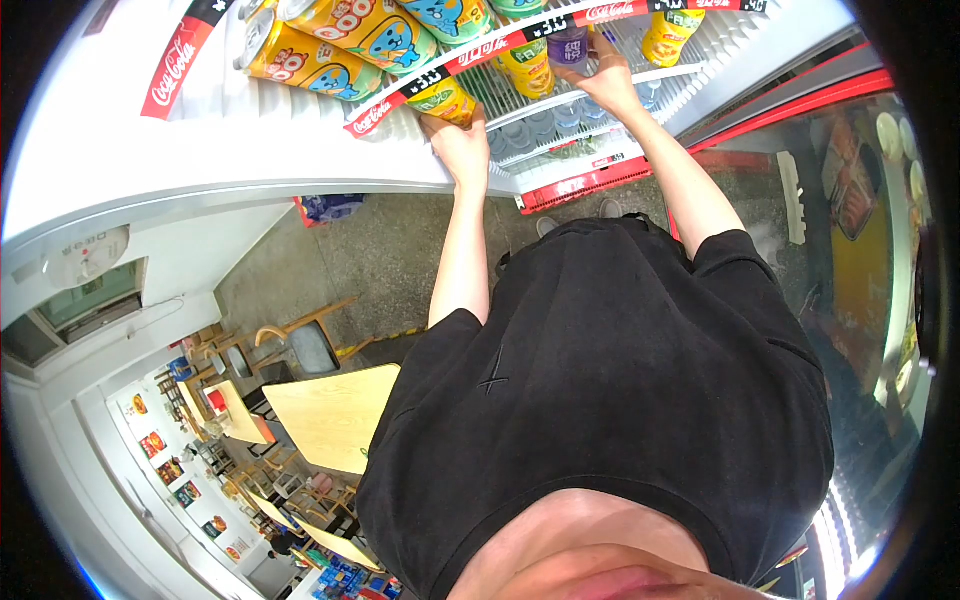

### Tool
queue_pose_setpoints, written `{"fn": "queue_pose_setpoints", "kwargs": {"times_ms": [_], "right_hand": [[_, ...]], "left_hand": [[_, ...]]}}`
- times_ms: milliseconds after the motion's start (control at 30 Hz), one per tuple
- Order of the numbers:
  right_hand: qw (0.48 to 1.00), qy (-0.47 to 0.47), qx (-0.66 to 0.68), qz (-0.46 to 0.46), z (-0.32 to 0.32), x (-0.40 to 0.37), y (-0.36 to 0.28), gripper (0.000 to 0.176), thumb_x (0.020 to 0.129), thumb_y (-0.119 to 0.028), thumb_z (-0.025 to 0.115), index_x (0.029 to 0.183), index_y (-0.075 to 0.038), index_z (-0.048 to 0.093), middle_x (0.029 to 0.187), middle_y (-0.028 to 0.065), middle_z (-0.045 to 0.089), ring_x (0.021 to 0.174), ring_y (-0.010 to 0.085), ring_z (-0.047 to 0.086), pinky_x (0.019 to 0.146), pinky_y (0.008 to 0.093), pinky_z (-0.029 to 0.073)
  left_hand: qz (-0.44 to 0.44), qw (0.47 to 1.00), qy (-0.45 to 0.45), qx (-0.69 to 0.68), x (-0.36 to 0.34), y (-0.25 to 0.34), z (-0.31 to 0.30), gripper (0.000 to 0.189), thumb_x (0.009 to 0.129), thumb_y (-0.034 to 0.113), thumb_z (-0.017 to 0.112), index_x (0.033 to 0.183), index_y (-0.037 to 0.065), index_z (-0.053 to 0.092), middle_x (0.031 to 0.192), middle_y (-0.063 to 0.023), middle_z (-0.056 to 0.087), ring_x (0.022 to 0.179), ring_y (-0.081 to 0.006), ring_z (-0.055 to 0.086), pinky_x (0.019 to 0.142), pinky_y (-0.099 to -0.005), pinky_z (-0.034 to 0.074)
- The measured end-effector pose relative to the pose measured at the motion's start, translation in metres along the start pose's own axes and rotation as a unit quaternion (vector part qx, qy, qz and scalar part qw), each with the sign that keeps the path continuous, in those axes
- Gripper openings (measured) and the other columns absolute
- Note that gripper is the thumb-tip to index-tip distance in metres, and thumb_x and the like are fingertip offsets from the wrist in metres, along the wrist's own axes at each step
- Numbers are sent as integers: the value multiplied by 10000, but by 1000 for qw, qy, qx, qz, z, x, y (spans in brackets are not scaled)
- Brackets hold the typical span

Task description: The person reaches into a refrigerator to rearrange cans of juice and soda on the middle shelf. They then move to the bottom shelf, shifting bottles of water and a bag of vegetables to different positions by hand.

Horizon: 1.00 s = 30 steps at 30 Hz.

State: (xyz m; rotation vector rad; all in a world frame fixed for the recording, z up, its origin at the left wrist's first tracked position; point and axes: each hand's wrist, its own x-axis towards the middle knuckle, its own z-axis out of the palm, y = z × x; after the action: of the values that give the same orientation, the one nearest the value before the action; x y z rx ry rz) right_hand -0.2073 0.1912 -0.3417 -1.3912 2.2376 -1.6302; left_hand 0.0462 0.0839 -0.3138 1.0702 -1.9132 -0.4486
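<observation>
My left hand reaches up to the shelf front and is closed around the lower part of a yellow-green drink bottle, whose top is hidden behind the red price strip. My right hand is closed on a purple-labelled drink bottle, its fingers partly hidden by the shelf and bottle. Between my hands stands a yellow drink bottle. Another yellow bottle stands right of my right hand.
Large orange cans lie on the shelf above left. Clear bottles stand on a lower shelf. The fridge's glass door hangs open at right. Wooden tables and chairs stand behind at left.
</observation>
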Motion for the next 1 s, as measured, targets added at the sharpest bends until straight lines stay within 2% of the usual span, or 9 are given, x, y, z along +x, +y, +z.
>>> {"fn": "queue_pose_setpoints", "kwargs": {"times_ms": [167, 267, 533, 633, 733, 833, 933, 1000], "right_hand": [[1000, 1, 7, -3, 0, 0, 1, 785, 731, -406, 917, 1296, 31, 591, 1183, 216, 703, 1081, 337, 694, 941, 423, 555], [1000, -5, -15, -1, -3, 0, -5, 720, 770, -299, 904, 1319, 38, 582, 1158, 206, 717, 1084, 293, 717, 957, 392, 570], [1000, -5, -7, 8, -2, 0, -6, 731, 763, -315, 909, 1316, 34, 582, 1153, 201, 719, 1076, 286, 719, 947, 387, 573], [1000, 0, -7, -6, -3, 0, -5, 739, 758, -324, 912, 1317, 31, 583, 1146, 198, 722, 1067, 288, 720, 940, 387, 574], [1000, 6, -7, -12, -4, 1, -8, 747, 754, -335, 914, 1316, 29, 583, 1144, 198, 722, 1060, 292, 721, 933, 389, 574], [1000, 9, -15, -13, -4, 0, -8, 768, 751, -347, 915, 1330, 28, 575, 1147, 203, 721, 1059, 297, 721, 930, 389, 575], [1000, 20, -5, -11, -1, -1, -6, 795, 738, -375, 914, 1336, 26, 577, 1165, 205, 717, 1035, 313, 723, 907, 396, 574], [1000, 22, 6, -11, -1, -2, -7, 805, 734, -385, 913, 1340, 25, 579, 1176, 203, 716, 1022, 319, 725, 895, 399, 574]], "left_hand": [[-6, 1000, -8, -6, 0, -5, 4, 774, 765, 180, 868, 1288, -146, 399, 1166, -375, 547, 1077, -554, 555, 942, -563, 461], [1, 1000, -10, -17, 1, -5, 5, 763, 776, 167, 849, 1301, -145, 392, 1180, -380, 545, 1088, -557, 552, 957, -564, 455], [26, 999, 1, -33, 3, -5, 5, 804, 780, 158, 833, 1371, -127, 368, 1223, -386, 542, 1123, -567, 544, 993, -544, 457], [-3, 999, -25, -37, 3, 0, 2, 802, 780, 157, 833, 1373, -123, 372, 1225, -383, 544, 1120, -567, 547, 988, -542, 456], [-28, 998, -44, -37, 3, -1, 1, 866, 798, 151, 844, 1450, -89, 326, 1301, -380, 553, 1201, -542, 552, 1037, -517, 443], [-44, 998, -35, -25, -1, 1, 3, 885, 805, 164, 841, 1454, -110, 305, 1299, -390, 545, 1201, -549, 543, 1041, -526, 433], [4, 1000, -1, -9, -4, 5, 4, 733, 809, 153, 814, 1335, -133, 391, 1207, -389, 544, 1110, -564, 548, 960, -546, 444], [-23, 999, -35, -25, -3, 10, -1, 764, 813, 147, 810, 1367, -138, 367, 1234, -392, 530, 1144, -563, 531, 994, -545, 429]]}}
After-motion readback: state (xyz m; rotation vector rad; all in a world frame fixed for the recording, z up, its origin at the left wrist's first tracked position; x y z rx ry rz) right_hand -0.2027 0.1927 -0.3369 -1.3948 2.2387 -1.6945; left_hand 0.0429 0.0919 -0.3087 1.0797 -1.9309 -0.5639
